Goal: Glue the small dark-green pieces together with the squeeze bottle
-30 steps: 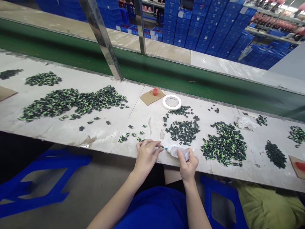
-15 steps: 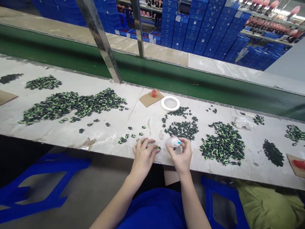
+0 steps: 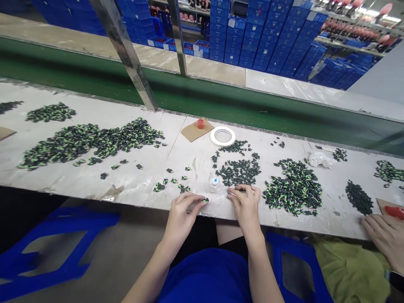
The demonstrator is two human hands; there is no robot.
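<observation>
My left hand (image 3: 183,210) rests at the near edge of the white worktable (image 3: 132,185), its fingertips pinching a small black-and-green part (image 3: 205,200). A small clear glue bottle (image 3: 214,183) with a blue tip stands upright on the table between my hands, held by neither. Beside the bottle, my right hand (image 3: 246,203) lies on the table with fingers stretched forward, its tips at the near edge of a dark pile of parts (image 3: 239,171). A few finished green-and-black parts (image 3: 172,183) lie scattered left of the bottle.
Large piles of green-and-black parts lie left (image 3: 85,141) and right (image 3: 293,187). A white tape roll (image 3: 222,136) and a cardboard square with a red cap (image 3: 200,123) sit farther back. Another person's hand (image 3: 383,235) rests at the right edge. A green conveyor (image 3: 221,101) runs behind.
My right hand has set the glue bottle upright on the table and let go, then moved to the dark pile. Another person's hand has appeared at the right.
</observation>
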